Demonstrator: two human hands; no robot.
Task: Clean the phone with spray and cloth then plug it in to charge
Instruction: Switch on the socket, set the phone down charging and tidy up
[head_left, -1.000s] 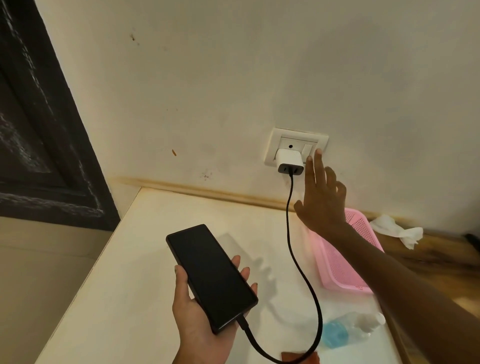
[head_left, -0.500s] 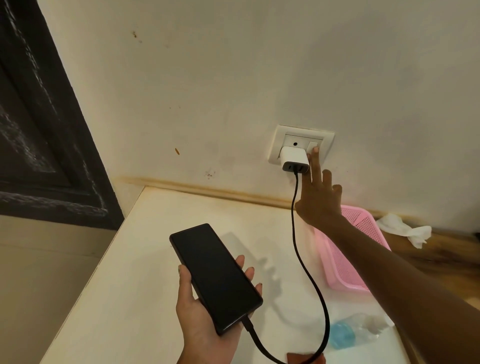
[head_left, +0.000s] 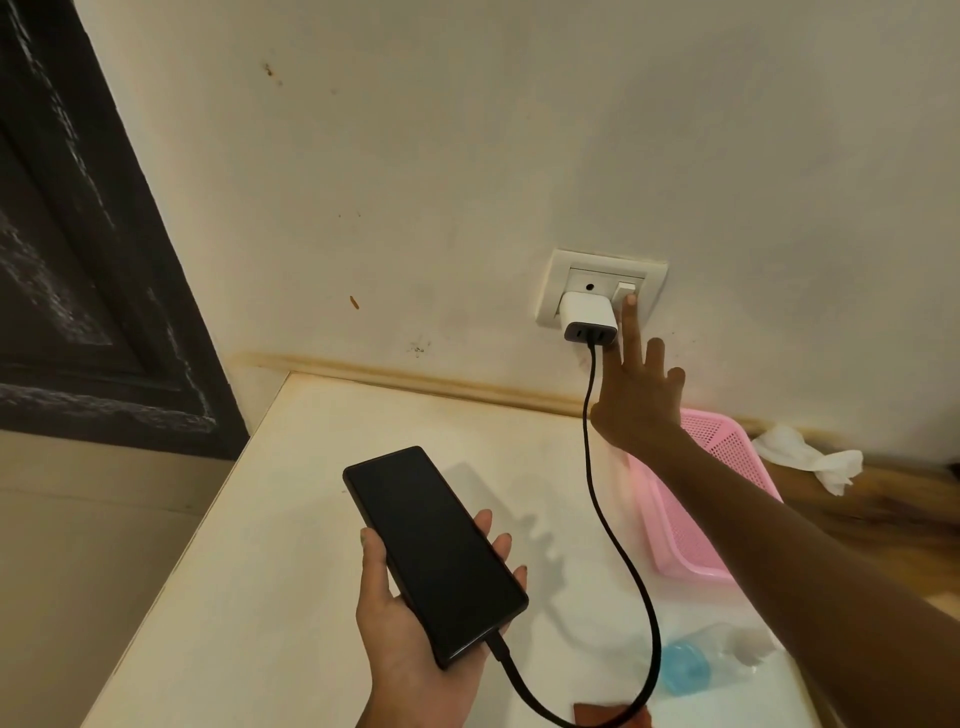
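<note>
Cream bench (head_left: 311, 519) by the wall: left hand (head_left: 410, 623) cradles the slick, fragile phone (head_left: 434, 553) by its edges, cable (head_left: 631, 561) attached. Right hand (head_left: 639, 400), fingers straight, presses the socket switch (head_left: 625, 292), holding nothing.

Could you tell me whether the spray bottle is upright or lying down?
Lying down. The bottle rests on its side on the table, near the black cable.
</note>
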